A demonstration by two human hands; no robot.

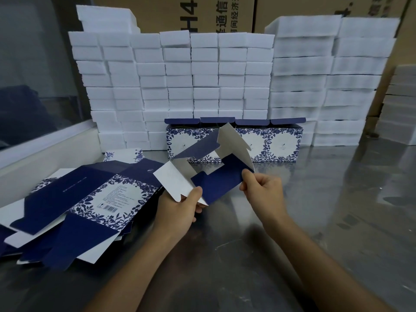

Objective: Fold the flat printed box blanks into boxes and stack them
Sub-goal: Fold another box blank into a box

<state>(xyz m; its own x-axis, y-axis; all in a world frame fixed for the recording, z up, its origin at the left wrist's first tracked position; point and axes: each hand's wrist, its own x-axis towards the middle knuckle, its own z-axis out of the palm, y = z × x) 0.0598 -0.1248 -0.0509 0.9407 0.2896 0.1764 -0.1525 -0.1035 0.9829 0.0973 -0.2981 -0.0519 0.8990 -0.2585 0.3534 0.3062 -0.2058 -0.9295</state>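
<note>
I hold one blue-and-white box blank (216, 176) above the metal table, partly opened, with its white inner flaps spread and pointing up. My left hand (180, 210) pinches its lower left white flap. My right hand (263, 188) grips its right blue edge. A loose pile of flat printed blanks (90, 199) lies on the table at the left. Several folded boxes (279, 143) with blue floral print stand in a row behind, lids up, partly hidden by the held blank.
Tall stacks of white foam blocks (202, 86) form a wall behind the folded boxes, with brown cartons (202, 12) behind them. A glass partition and white ledge (45, 154) run along the left. The steel table (337, 221) stretches to the right.
</note>
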